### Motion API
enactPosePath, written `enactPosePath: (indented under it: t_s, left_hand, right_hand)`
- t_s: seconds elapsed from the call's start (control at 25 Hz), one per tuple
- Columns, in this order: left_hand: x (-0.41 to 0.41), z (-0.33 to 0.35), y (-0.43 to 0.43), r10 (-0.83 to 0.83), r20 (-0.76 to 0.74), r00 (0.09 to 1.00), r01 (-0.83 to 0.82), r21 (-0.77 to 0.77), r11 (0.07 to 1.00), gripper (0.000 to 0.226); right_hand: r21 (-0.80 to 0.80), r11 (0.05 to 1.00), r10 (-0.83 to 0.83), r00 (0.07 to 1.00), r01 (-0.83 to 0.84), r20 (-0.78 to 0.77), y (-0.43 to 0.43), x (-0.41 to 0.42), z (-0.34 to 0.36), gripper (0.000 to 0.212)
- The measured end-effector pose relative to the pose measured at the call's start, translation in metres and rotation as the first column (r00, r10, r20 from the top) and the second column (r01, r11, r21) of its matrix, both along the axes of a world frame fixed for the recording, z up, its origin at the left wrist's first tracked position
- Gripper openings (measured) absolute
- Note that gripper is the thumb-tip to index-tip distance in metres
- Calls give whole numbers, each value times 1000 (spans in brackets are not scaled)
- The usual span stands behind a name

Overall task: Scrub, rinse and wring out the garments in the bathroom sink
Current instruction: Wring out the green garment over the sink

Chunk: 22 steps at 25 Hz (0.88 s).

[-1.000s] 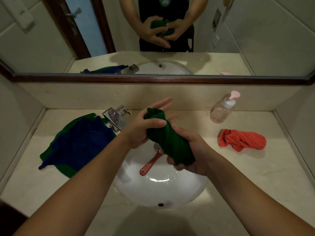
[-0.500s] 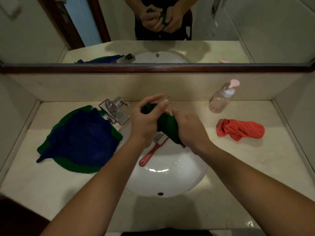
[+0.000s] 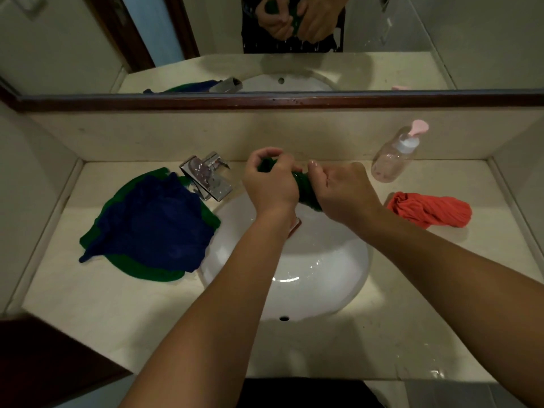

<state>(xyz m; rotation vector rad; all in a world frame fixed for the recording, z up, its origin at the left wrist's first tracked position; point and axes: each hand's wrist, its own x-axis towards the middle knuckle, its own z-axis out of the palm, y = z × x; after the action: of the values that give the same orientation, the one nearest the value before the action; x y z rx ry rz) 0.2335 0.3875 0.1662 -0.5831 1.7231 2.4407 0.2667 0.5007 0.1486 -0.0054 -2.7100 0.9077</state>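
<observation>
Between both fists, over sink (image 3: 347,293) | green garment (image 3: 304,188), twisted | left hand (image 3: 272,184), right hand (image 3: 344,192) clamped round it | step: wringing | next, likely: firmer counter-twist.

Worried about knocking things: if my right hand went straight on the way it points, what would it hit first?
Probably the left hand, gripping the same green cloth; beyond it the tap. Depth is unclear.

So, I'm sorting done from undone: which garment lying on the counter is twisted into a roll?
The red garment, right of the sink. The blue garment and the green garment under it lie spread flat, left.
</observation>
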Motion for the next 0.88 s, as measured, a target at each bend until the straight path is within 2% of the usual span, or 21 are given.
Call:
enactPosePath:
  t_s: [0.16,0.24,0.32,0.4,0.44,0.48,0.52,0.56,0.68,0.76,0.84,0.88]
  left_hand:
    - [-1,-6,4,25,-12,1000,-26,-34,999,24]
    - [-3,-9,2,-1,-16,1000,0,-46,999,23]
    - [-7,-12,-5,-79,-8,997,79,-39,996,18]
    - [-13,-17,-17,-228,-13,974,228,-14,974,17]
    - [-15,-20,-24,-301,-24,953,301,3,954,17]
    - [-18,-23,-30,-364,-41,931,365,24,931,18]
    - [-18,-24,-36,-413,-58,909,416,34,909,18]
    - [-19,-24,-40,-448,-66,891,451,27,892,18]
    - [-18,-24,-46,-453,-54,890,451,-52,891,26]
    - [-16,-26,-48,-419,15,908,417,-132,899,44]
    - [-14,-27,-50,-483,111,868,495,-152,855,64]
    - [-14,-28,-51,-567,146,810,585,-155,796,68]
  right_hand:
    - [55,998,27,999,-25,-34,2,-2,-2,52]
    - [47,999,-19,999,17,39,-2,-2,-3,49]
    - [9,998,-67,980,66,188,-5,1,-4,45]
    - [-166,980,-44,929,112,367,-6,6,-6,31]
    - [-328,928,-10,893,176,450,-8,10,-4,29]
    - [-495,826,32,854,270,519,-11,16,-1,32]
    - [-592,727,61,826,348,561,-16,21,1,35]
    - [-613,698,68,817,372,573,-20,25,3,38]
    - [-522,795,-35,882,309,469,-34,35,2,36]
    - [-366,904,-86,934,220,347,-40,43,-1,29]
    - [-319,921,-75,907,222,414,-43,47,-5,33]
    - [-352,901,-59,874,255,482,-42,49,-7,38]
